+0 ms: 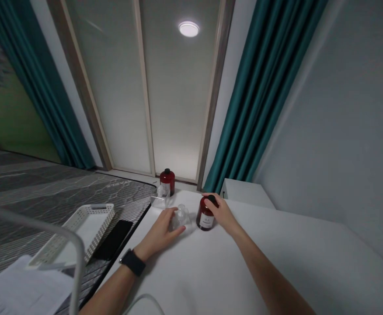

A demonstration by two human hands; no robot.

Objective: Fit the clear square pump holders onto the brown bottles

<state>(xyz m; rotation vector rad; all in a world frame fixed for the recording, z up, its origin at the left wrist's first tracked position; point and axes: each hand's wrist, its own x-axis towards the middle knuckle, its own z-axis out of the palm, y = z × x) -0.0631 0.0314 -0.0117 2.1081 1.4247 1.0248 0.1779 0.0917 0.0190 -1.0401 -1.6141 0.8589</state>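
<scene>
My right hand (220,212) is closed over the black cap of a dark red bottle (205,216) that tilts on the white table (276,262). My left hand (161,232), with a black watch on the wrist, wraps round a small clear bottle (180,217) just left of the red one. A second dark red bottle (167,181) with a black cap stands upright farther back. In front of it sits another small clear container (161,194).
A white plastic basket (80,229) and a black phone (113,239) lie on the grey patterned bed at the left. Papers (21,291) and a white rail (75,253) are at the lower left. Teal curtains flank the window. A white box (247,192) stands behind the table.
</scene>
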